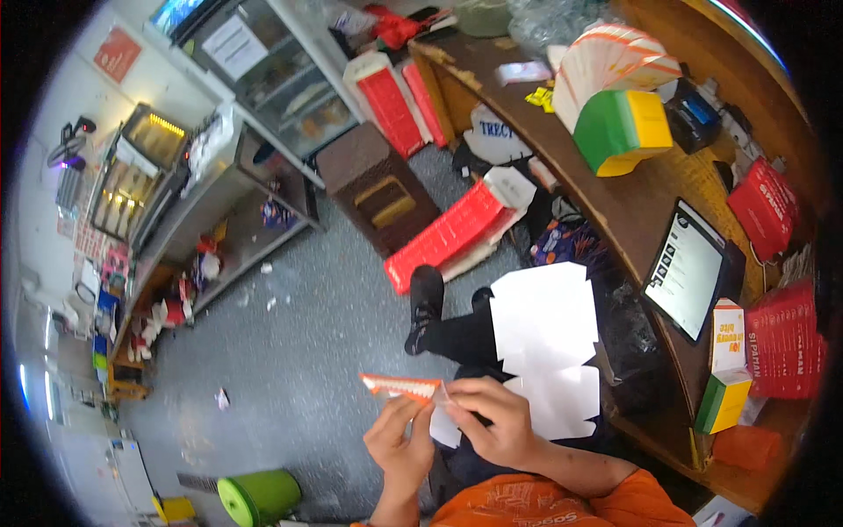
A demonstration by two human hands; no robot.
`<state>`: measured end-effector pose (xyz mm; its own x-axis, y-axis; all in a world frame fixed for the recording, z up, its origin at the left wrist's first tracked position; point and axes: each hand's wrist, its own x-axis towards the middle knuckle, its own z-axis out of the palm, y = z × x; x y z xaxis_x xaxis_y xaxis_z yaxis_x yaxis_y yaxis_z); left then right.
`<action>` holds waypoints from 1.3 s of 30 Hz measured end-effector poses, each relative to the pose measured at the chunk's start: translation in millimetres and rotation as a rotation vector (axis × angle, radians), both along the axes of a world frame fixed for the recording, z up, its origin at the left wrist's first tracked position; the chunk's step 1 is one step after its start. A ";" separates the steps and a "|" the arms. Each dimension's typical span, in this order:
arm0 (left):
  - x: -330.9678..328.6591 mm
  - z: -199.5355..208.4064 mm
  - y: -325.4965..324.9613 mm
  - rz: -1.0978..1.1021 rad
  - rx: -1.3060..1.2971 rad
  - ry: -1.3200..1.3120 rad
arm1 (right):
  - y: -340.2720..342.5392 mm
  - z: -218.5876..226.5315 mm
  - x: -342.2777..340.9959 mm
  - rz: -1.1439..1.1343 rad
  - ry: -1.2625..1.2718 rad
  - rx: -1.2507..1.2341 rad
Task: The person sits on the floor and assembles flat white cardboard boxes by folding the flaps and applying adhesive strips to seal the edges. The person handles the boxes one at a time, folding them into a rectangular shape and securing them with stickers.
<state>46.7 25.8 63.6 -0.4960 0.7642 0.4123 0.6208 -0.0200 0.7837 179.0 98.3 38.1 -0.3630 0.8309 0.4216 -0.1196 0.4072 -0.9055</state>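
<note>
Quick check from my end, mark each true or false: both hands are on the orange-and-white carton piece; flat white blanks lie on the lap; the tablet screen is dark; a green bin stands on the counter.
1. Both the left hand and the right hand hold the orange-and-white carton piece. True.
2. Flat white blanks lie on the lap. True.
3. The tablet screen is dark. False: it is lit white.
4. A green bin stands on the counter. False: it stands on the floor.
</note>
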 end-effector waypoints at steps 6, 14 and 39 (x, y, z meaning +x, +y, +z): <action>-37.8 -0.6 -18.6 -0.170 -0.108 -0.417 | 5.4 4.5 -5.2 0.164 0.111 -0.135; -37.7 5.7 -26.1 -0.195 -0.145 -0.269 | -14.2 -8.9 -16.7 0.173 0.183 -0.330; -1.3 -0.1 15.6 -0.164 -0.023 -0.140 | 22.4 17.6 8.8 0.030 0.139 -0.175</action>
